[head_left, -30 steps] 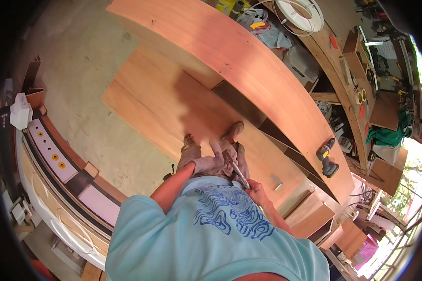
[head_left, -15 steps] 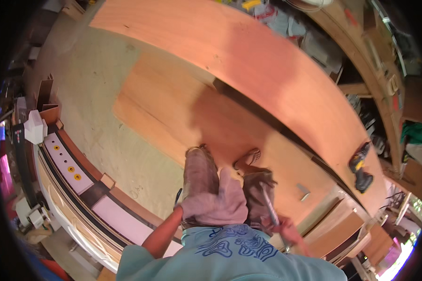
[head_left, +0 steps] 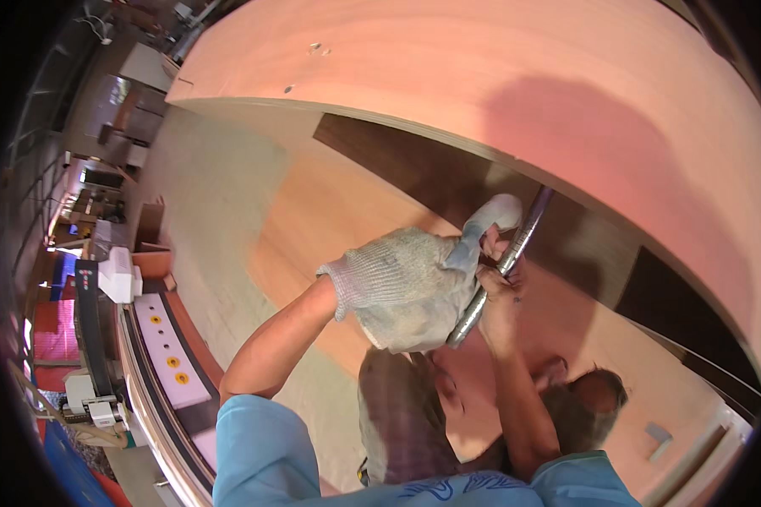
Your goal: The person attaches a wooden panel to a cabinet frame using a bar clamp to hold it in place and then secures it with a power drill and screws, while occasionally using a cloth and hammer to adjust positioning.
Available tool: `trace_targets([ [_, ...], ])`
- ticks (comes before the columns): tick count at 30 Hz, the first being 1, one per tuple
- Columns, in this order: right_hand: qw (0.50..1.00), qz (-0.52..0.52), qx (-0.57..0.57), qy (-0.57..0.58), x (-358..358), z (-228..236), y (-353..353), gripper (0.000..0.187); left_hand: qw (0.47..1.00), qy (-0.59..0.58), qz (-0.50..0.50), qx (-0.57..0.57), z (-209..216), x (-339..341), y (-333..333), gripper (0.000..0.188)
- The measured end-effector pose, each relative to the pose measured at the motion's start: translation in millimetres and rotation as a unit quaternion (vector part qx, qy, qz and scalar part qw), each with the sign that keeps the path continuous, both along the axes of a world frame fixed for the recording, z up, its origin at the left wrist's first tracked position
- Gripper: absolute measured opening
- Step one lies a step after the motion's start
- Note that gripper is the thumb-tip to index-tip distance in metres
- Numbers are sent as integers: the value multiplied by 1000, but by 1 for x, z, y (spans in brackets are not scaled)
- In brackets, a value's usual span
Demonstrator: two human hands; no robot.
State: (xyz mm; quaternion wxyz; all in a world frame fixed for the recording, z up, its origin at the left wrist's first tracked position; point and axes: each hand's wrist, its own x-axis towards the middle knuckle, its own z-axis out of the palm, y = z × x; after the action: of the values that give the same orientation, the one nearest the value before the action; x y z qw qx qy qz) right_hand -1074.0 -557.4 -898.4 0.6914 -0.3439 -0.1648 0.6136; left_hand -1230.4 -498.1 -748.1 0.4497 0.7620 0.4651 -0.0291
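Note:
My left hand point(head_left: 410, 287), in a baggy grey-white knit glove, reaches in from the left with its fingers curled against a silver metal rod point(head_left: 524, 228). Bare fingertips show beside a pale, rounded glove end, and part of this grip is hidden. My bare right hand point(head_left: 500, 308) is closed around the same rod, below those fingertips. The rod slants from upper right to lower left, its lower end passing in front of the glove. Just beyond both hands stands a long pinkish wood panel point(head_left: 380, 51) with a shadow across its right side.
A tan wood sheet point(head_left: 304, 228) lies on the greenish floor point(head_left: 211, 160). Dark strips point(head_left: 380, 156) show under the panel's near edge. On the left runs a long machine bed point(head_left: 173, 351) with yellow round marks. A small metal piece point(head_left: 658, 439) lies at lower right.
Both hands have moved up and forward from near my legs and come together at the rod. The rod has moved forward with my right hand. The view has shifted closer to the panel.

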Motion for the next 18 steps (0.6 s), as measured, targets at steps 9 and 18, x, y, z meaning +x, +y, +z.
trace_targets([
  [9,957,-66,236,156,-13,-33,83,52,900,176,49,396,2,65,14,51],
  [18,924,-35,228,305,-21,47,145,31,688,323,78,645,33,60,-3,49],
])
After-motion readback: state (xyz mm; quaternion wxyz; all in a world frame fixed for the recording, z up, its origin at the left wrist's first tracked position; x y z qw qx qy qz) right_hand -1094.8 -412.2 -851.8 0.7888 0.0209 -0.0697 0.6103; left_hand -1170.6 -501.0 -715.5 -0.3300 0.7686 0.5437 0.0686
